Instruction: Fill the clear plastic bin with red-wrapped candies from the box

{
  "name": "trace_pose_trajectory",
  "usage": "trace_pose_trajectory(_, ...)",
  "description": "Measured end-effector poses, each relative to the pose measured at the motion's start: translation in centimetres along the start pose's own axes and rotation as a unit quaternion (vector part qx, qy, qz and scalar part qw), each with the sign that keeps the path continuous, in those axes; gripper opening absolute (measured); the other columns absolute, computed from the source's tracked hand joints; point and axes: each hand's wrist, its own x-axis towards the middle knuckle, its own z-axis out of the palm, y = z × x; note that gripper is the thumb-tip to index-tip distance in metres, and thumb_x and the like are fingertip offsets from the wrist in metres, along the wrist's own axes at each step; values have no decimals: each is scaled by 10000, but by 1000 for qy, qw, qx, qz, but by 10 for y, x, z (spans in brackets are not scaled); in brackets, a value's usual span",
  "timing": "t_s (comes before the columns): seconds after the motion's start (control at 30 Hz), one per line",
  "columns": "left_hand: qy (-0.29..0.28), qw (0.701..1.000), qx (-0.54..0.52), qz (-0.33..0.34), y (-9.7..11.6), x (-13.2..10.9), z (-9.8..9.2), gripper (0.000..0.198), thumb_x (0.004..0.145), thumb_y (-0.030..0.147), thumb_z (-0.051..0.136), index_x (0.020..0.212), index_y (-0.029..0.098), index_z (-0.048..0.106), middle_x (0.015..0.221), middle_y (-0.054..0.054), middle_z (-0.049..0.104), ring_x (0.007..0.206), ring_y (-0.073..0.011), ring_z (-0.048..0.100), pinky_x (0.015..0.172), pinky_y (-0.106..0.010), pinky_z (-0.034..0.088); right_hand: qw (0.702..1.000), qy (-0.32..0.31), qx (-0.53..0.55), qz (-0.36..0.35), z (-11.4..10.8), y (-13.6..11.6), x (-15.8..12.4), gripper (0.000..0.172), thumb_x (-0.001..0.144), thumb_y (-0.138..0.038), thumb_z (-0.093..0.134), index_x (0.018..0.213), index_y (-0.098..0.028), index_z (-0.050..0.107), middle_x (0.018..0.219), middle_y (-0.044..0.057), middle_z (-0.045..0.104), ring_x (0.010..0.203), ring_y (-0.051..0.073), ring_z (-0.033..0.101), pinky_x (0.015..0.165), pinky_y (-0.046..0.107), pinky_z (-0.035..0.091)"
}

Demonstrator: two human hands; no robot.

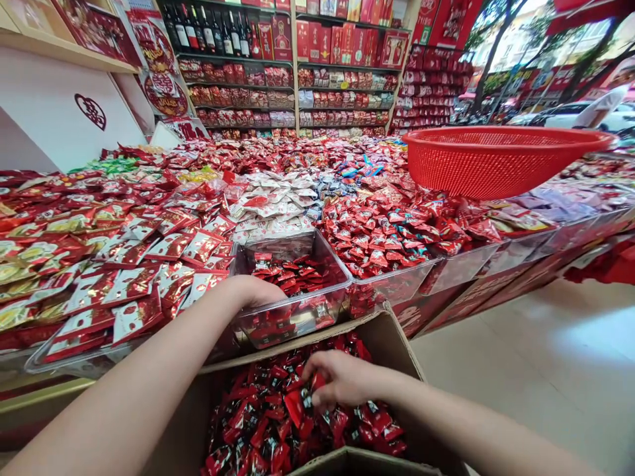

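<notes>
My right hand is down in an open cardboard box, its fingers curled around some red-and-black wrapped candies. More of the same candies fill the box beneath it. My left hand reaches over the front of a clear plastic bin, and its fingers are hidden down inside. Small red-and-black packets lie low in that bin, just beyond the hand. The box stands directly in front of the bin, nearest to me.
Red-and-white packets are heaped left of the bin, white packets behind it, and red candies to its right. A red plastic basket rests on the heaps at right. Stocked shelves line the back. Tiled floor shows at right.
</notes>
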Motion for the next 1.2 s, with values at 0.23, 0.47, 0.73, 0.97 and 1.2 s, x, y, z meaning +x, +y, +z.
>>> trace_pose_trajectory(0.23,-57,997,-43,-26,-2,4,-1,188,515,348,588,462,168,578,431,-55,612,400,-191,557,432,-294,475,929,55,360,-63,-8,-22,-23,359,633,-349,613,876,-125,475,670,19,580,614,138,596,536,254,455)
trace_pose_trajectory(0.47,-56,997,-49,-35,0,2,0,185,498,340,601,455,162,568,426,-56,605,404,-195,554,434,-299,468,911,105,385,-105,-5,-17,-24,262,642,-289,603,796,-128,467,726,28,591,707,146,590,605,273,451)
trace_pose_trajectory(0.73,-32,999,-34,-19,-3,2,-2,165,519,317,566,445,171,548,440,-57,594,438,-215,571,442,-310,460,988,103,116,18,37,26,-12,240,497,-175,644,688,-150,501,596,-49,496,523,48,425,472,156,325)
trace_pose_trajectory(0.97,-32,999,-18,-12,-4,3,-4,170,527,342,571,482,177,567,440,-43,596,425,-192,557,434,-290,457,998,-52,-4,28,38,17,-20,259,524,-163,610,779,-162,569,607,-52,474,514,43,387,448,130,310)
trace_pose_trajectory(1.2,-50,999,-7,-6,-4,3,-3,188,513,355,588,512,167,600,446,-51,615,405,-186,553,436,-292,464,963,-161,-178,-123,27,8,-11,407,638,-159,482,1033,-220,562,863,-10,603,719,92,532,625,146,380)
